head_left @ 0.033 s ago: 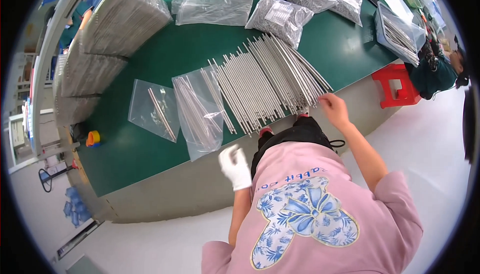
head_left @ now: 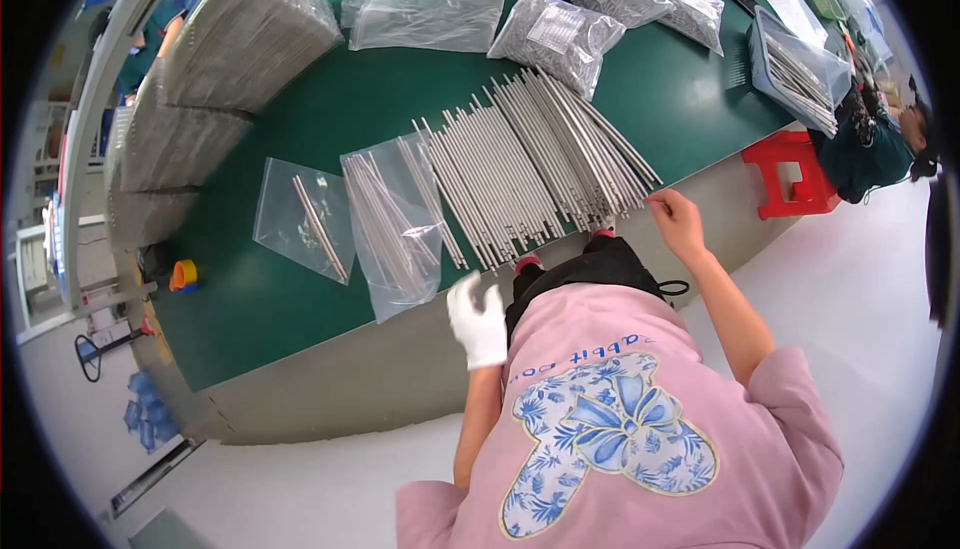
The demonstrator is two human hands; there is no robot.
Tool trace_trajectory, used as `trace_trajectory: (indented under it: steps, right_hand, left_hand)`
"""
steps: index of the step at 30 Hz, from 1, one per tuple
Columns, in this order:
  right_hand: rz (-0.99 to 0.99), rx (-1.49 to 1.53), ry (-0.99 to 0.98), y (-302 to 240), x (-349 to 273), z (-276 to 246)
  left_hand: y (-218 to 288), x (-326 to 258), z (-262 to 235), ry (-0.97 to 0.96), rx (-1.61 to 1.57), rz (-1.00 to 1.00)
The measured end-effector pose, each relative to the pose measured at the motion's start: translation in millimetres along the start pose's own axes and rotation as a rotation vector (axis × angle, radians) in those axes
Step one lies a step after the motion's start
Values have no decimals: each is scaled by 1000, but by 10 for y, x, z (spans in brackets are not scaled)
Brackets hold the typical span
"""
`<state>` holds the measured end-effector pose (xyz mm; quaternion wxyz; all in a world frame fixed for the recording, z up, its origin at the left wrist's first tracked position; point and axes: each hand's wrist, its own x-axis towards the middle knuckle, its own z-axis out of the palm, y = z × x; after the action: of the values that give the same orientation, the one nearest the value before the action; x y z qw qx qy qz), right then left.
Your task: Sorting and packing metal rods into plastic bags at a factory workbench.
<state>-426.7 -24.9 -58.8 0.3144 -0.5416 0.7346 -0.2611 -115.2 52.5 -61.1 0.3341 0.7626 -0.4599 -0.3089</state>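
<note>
My left hand (head_left: 477,322), in a white glove, is just off the table's front edge near the clear bag of thin rods (head_left: 390,229). Its thumb stands apart from the fingers, and nothing shows in it. At the right end of a wide row of metal rods (head_left: 500,169), my bare right hand (head_left: 679,223) has its fingers pressed together close to the rod ends. Whatever those fingertips may hold is hidden. The rods lie side by side, their near ends at the table edge. Left of the thin rods, a flat clear bag (head_left: 285,219) has a few rods on it.
Wrapped stacks (head_left: 245,39) line the left of the green table (head_left: 300,334), with a tape roll (head_left: 184,276) nearby. Bags of small grey parts (head_left: 560,39) and empty clear bags (head_left: 430,14) lie behind. A rod-filled bin (head_left: 770,79), red stool (head_left: 790,174) and another person (head_left: 880,154) are at right.
My left hand has risen slightly toward the table edge, its thumb and fingers spreading. The right hand has shifted a little to the right. The rods look unmoved.
</note>
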Motion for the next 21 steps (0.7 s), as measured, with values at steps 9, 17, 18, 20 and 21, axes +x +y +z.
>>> trace_trajectory:
  steps: [9, 17, 18, 20, 21]
  right_hand:
    - [-7, -50, 66, 437, 94, -666]
    - [89, -77, 170, 872, 214, -1080]
    - [108, -71, 201, 932, 224, -1101]
    - [93, -82, 288, 1113, 257, -1173]
    - [60, -98, 329, 1215, 270, -1198]
  left_hand:
    - [504, 784, 645, -36, 710, -581]
    - [502, 1034, 849, -21, 848, -482]
    - [613, 1004, 837, -1, 877, -419]
    - [745, 931, 891, 56, 978, -368]
    - [760, 921, 842, 10, 893, -403]
